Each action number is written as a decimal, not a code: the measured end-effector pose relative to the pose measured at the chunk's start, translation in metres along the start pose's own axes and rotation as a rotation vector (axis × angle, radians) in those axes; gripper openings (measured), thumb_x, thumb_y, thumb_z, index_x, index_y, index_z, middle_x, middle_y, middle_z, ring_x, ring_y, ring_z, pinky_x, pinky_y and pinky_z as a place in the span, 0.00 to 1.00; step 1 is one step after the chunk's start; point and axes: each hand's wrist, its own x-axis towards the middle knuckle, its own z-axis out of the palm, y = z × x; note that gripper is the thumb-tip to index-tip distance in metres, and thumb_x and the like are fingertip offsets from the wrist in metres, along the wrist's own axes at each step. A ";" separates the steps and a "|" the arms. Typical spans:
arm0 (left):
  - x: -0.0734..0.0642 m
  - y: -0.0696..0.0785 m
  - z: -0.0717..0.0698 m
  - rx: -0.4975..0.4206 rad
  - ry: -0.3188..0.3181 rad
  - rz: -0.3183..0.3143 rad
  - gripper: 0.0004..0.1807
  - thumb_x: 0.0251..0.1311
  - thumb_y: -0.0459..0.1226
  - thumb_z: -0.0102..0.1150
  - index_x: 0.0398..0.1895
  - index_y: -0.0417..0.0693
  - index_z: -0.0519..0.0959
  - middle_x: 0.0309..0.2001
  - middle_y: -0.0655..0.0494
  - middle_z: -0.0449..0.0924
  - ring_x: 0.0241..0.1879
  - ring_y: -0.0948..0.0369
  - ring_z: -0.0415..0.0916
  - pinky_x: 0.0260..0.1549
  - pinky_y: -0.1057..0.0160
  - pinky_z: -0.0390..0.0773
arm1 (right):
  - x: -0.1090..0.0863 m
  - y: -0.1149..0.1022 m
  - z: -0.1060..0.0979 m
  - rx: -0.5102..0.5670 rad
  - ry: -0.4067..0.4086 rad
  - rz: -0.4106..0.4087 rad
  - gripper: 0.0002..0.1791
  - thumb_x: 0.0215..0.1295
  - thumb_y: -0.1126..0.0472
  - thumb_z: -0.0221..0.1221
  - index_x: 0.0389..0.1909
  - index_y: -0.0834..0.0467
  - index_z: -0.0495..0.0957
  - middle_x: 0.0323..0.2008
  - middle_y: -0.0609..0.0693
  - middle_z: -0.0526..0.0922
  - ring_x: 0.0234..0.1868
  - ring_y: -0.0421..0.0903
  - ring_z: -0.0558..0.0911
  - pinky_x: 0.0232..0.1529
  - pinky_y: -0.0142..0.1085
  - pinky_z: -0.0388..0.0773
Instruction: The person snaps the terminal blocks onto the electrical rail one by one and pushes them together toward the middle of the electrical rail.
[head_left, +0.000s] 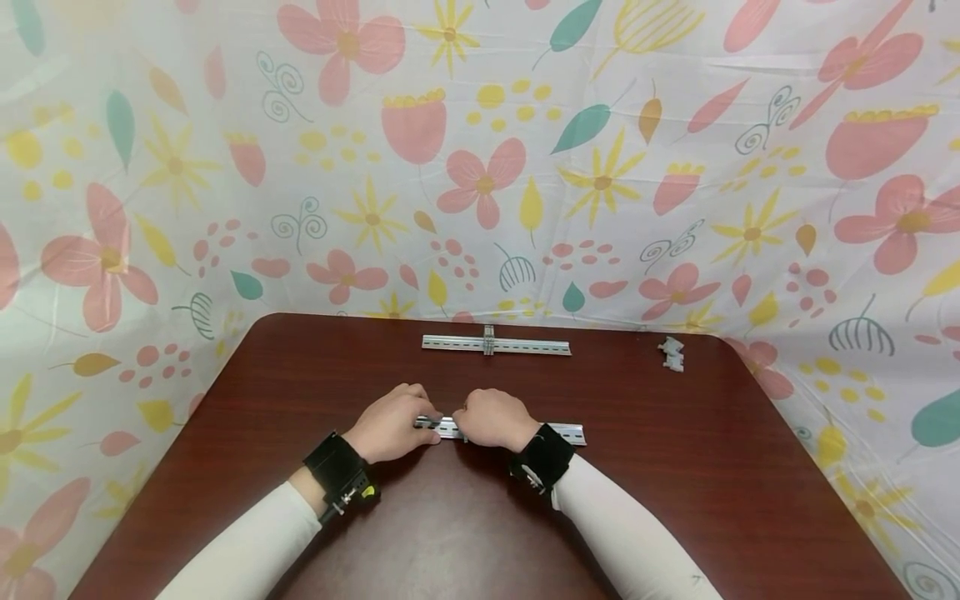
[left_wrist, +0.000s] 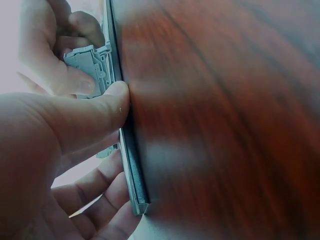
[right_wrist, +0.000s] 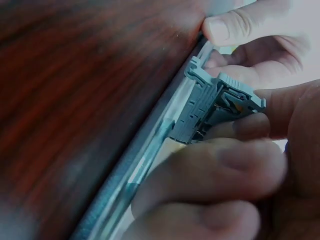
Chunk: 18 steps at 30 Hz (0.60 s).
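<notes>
Silver in colour, a long slotted metal rail (head_left: 566, 433) is lying just below the centre of the head view. We are pinching its left part with our left hand (head_left: 393, 422), while our right hand (head_left: 495, 418) is pinching a grey plastic block (right_wrist: 192, 114) against it.

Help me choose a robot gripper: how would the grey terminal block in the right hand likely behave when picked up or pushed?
The terminal block is probably light for its size, as its plastic-looking body has open cavities. It seems stiff, showing no visible bend in the right hand. Its thin hooked end might be the fragile part.
</notes>
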 end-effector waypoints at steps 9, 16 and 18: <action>0.001 0.000 0.001 0.010 0.005 0.010 0.12 0.64 0.40 0.83 0.49 0.50 0.95 0.43 0.61 0.82 0.46 0.59 0.76 0.41 0.59 0.79 | -0.002 -0.001 0.001 -0.036 -0.004 -0.007 0.31 0.84 0.56 0.54 0.12 0.49 0.74 0.15 0.43 0.66 0.16 0.43 0.66 0.18 0.37 0.60; 0.001 -0.001 0.002 0.014 0.008 0.014 0.12 0.63 0.40 0.83 0.49 0.50 0.95 0.43 0.61 0.82 0.46 0.58 0.76 0.41 0.59 0.79 | -0.005 -0.005 0.002 -0.079 0.004 -0.011 0.30 0.84 0.56 0.54 0.13 0.50 0.76 0.16 0.44 0.68 0.17 0.44 0.66 0.17 0.39 0.63; 0.001 -0.002 0.002 0.015 0.008 0.012 0.12 0.63 0.40 0.84 0.49 0.51 0.95 0.43 0.61 0.82 0.45 0.59 0.76 0.41 0.59 0.79 | -0.006 -0.006 0.003 -0.093 0.012 -0.015 0.29 0.84 0.57 0.54 0.14 0.50 0.76 0.16 0.45 0.70 0.18 0.44 0.67 0.17 0.40 0.64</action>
